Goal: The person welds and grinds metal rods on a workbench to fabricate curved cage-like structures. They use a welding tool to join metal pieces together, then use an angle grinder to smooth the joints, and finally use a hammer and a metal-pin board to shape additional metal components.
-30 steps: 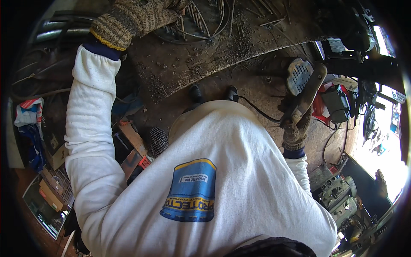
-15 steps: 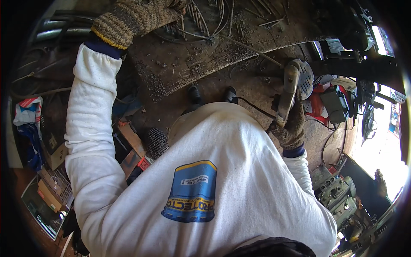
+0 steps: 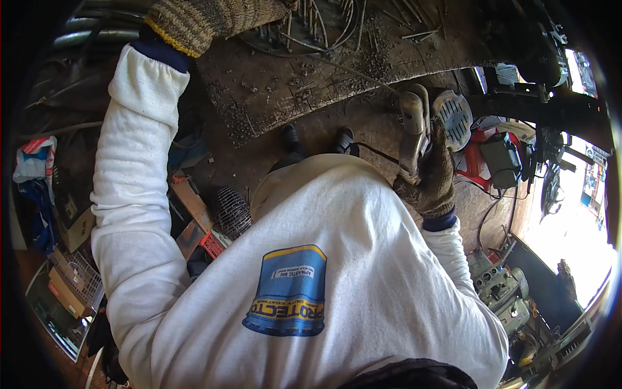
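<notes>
My right hand, in a brown knitted glove, is closed around a welding electrode holder. A thin welding rod runs from the holder's head toward the far left, reaching a piece made of metal rods on the worktable. This piece has a curved rim and several upright rods; the upper picture edge cuts it off. At its left side is my gloved left hand, fingers bent together at the picture's edge. What they hold cannot be made out.
Loose rods and dark crumbs lie on the table. A slotted metal disc is beside my right hand. Further right are a red and grey case and a metal engine part. A wire cage and boxes stand at left.
My right hand has moved a little left and farther away with the electrode holder. The slotted disc, partly covered before, now shows apart from the holder. My left hand stays beside the rod piece.
</notes>
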Motion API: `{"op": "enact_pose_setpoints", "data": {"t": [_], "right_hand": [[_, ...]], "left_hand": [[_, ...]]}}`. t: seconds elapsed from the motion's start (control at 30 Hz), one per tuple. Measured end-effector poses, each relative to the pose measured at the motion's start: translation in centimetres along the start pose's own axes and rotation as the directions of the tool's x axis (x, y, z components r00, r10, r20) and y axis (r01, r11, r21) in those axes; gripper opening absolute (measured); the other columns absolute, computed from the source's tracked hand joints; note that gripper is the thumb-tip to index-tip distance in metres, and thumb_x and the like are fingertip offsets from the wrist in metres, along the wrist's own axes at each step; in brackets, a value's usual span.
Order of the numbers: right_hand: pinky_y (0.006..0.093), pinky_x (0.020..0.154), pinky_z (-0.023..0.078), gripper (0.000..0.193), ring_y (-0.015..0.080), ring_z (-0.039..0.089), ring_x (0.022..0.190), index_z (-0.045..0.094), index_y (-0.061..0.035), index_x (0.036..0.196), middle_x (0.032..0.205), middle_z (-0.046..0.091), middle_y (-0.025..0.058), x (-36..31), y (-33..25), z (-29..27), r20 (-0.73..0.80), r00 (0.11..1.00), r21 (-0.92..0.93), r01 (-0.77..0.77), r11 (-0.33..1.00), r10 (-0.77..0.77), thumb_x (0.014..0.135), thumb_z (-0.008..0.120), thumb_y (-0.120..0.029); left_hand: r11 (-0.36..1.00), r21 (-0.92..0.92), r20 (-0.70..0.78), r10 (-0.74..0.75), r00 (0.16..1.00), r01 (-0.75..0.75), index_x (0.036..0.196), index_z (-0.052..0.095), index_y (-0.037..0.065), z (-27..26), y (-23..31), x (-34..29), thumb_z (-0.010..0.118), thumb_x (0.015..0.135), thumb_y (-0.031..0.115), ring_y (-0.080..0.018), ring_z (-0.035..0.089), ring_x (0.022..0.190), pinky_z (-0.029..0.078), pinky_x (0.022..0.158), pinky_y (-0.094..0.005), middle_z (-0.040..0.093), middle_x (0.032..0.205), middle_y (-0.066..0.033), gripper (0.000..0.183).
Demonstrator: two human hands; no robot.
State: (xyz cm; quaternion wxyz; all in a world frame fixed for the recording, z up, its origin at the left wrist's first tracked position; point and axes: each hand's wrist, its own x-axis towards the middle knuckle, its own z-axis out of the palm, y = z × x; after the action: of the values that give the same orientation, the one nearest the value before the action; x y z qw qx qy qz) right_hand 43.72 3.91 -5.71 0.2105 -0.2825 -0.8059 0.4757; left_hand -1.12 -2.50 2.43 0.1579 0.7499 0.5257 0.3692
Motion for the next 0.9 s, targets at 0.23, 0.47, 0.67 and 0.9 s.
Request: {"op": "enact_pose_setpoints", "data": {"t": [0.23,0.47,0.67,0.9], "right_hand": [[0.0407,0.111,0.040,0.124,0.0343,0.056,0.129,0.016,0.0068,0.157,0.143,0.054,0.0239,1.4,-2.0,0.7,0.077,0.995,-0.231,0.075,0.970,-0.059,0.062,0.089,-0.025],[0.0426,0.098,0.053,0.133,0.0367,0.063,0.120,0.013,0.0054,0.158,0.132,0.061,0.0232,2.6,-3.3,1.2,0.144,0.988,-0.317,0.092,0.944,-0.048,0.056,0.094,-0.021],[0.0418,0.102,0.050,0.131,0.0377,0.064,0.114,0.028,0.0064,0.149,0.132,0.058,0.0187,2.6,-3.0,1.6,0.161,0.980,-0.495,0.180,0.850,-0.114,0.048,0.100,-0.037],[0.0422,0.094,0.055,0.123,0.0370,0.067,0.109,0.037,0.0049,0.146,0.129,0.059,0.0196,2.6,-4.4,2.4,0.112,0.985,-0.513,0.170,0.841,-0.131,0.048,0.099,-0.036]], "left_hand": [[1.000,0.006,-0.016,0.004,1.000,-0.004,0.093,0.067,0.009,0.1,-0.4,-0.8,0.072,0.081,0.017,-0.0269,0.066,0.085,0.054,0.076,-0.0400,0.065,0.088,-0.0083,0.015],[1.000,0.010,-0.033,0.007,0.999,-0.007,0.095,0.066,0.008,0.0,-0.3,-1.6,0.071,0.082,0.017,-0.0266,0.066,0.087,0.054,0.077,-0.0399,0.066,0.091,-0.0083,0.016],[1.000,0.002,-0.032,0.012,0.999,-0.012,0.098,0.066,0.008,-0.1,-0.5,-2.1,0.069,0.084,0.017,-0.0263,0.066,0.089,0.054,0.079,-0.0398,0.066,0.093,-0.0084,0.017],[1.000,-0.006,-0.035,0.022,0.999,-0.023,0.101,0.065,0.008,-0.2,-0.7,-2.5,0.068,0.085,0.018,-0.0261,0.065,0.090,0.054,0.080,-0.0396,0.066,0.095,-0.0085,0.018]]}}
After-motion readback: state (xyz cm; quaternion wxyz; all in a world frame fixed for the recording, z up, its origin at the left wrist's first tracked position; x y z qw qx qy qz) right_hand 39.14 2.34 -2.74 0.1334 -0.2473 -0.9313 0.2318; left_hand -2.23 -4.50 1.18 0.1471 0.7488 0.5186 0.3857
